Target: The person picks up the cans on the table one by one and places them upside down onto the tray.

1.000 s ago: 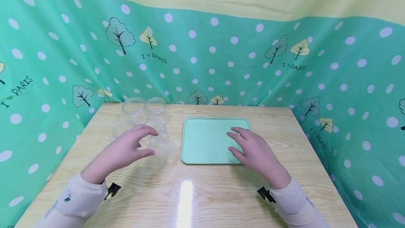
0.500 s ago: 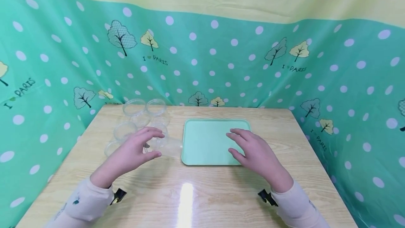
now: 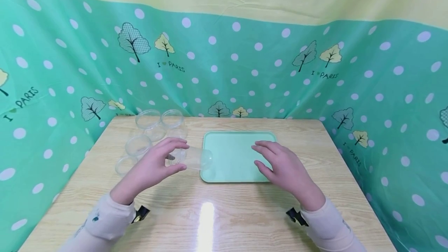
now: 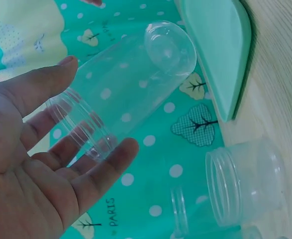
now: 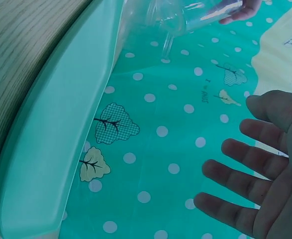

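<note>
I take the tray (image 3: 231,158) as reference. My left hand (image 3: 154,167) is just left of it, thumb and fingers curled round the threaded neck of a clear jar (image 3: 195,158). The jar is off the table (image 3: 171,221), tipped over on its side, base towards the tray and overlapping its left edge in the head view; height above it I cannot tell. My right hand (image 3: 285,169) is at the tray's right side, fingers spread, holding nothing. Other jars (image 3: 138,145) stand left of the tray, rims up. Step in hand, as I judge it: carrying one jar to the tray. Next move, I would say, calls for turning it base-down above the tray and lowering gently before letting go
</note>
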Demonstrator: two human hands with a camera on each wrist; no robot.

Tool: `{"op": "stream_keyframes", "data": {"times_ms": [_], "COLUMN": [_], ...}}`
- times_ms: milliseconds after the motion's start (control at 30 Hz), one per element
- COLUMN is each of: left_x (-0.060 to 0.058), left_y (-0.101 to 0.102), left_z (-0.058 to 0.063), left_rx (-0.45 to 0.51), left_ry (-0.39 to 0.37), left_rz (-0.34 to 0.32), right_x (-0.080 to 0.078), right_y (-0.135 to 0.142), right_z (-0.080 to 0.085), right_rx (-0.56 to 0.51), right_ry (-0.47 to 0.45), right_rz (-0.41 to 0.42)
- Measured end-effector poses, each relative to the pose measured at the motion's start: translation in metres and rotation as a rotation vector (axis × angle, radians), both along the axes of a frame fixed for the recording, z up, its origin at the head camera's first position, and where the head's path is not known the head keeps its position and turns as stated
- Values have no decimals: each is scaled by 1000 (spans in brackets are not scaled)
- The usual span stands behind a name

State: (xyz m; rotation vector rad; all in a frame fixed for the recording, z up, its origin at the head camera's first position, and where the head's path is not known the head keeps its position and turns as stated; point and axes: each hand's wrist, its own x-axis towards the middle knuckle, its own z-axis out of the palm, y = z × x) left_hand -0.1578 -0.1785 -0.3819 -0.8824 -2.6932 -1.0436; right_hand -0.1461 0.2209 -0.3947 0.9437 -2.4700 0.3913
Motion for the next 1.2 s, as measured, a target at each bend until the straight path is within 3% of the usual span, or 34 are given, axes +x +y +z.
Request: {"op": "stream_keyframes", "data": {"times_ms": [367, 733, 1200], "left_x": [0, 1, 0], "left_y": [12, 15, 17], "left_z": [1, -2, -10], "left_rx": [30, 49, 125], "left_ry": [-24, -27, 8], "left_rz": [-8, -11, -23], "right_x": [-2, -4, -4], "right_y": [4, 3, 0], "right_z": [-1, -3, -4], "right_rx": [-35, -138, -168], "right_ry": [44, 180, 154], "right_rz": [6, 74, 80]}}
